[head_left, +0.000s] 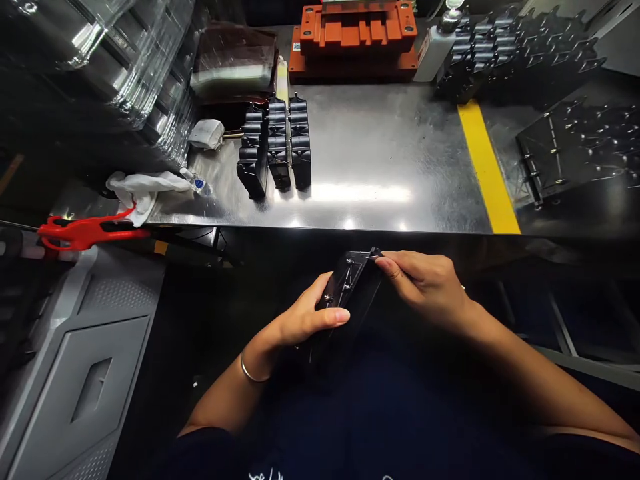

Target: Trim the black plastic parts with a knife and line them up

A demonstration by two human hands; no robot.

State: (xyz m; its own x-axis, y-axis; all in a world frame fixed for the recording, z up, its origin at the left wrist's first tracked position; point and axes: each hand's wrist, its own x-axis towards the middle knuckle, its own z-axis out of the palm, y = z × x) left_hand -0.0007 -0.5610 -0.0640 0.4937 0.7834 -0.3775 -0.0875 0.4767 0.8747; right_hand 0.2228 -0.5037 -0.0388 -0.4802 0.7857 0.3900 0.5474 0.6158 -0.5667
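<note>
Brushed-metal bench [380, 147], background. Left fingers [330, 318] grasp a long black plastic-looking part [363, 283] with small bright metal fittings [349, 287]; right fingers [393, 269], nearer its far end, pinch that end's right corner. Its long axis slants from near left to far right. Just beyond the fingers runs the bench's front edge [380, 229]; farther, a shiny expanse separates three narrow black ribbed blocks [278, 139], left, from a flat yellow strip [487, 163], right.

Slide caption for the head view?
Left hand holding a long black part with small silvery fittings, right hand at its far end, beside a shiny metal workbench.
</note>
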